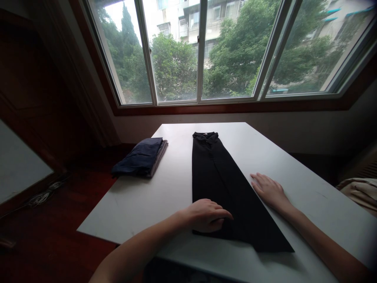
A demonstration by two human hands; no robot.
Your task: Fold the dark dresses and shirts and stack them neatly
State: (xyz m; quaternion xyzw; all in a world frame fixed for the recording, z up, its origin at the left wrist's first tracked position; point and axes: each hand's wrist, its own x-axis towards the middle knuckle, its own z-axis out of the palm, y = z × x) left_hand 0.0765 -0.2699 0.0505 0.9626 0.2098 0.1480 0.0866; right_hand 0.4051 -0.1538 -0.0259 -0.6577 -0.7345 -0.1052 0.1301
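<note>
Black trousers point(219, 177) lie flat and lengthwise on the white table point(165, 220), waistband at the far end and hems towards me. Over their lower left part is my left hand point(207, 215), its fingers loosely bent and holding nothing that I can see; whether it presses on the cloth I cannot tell. My right hand point(269, 190) rests palm down along the right edge of the trousers, fingers stretched out and fingertips close to the cloth.
A folded stack of clothes point(141, 157), dark blue over brownish, overhangs the table's left edge. A wide window point(200, 59) is beyond the table. Cables point(44, 194) lie on the red floor at left; beige fabric point(361, 192) is at far right.
</note>
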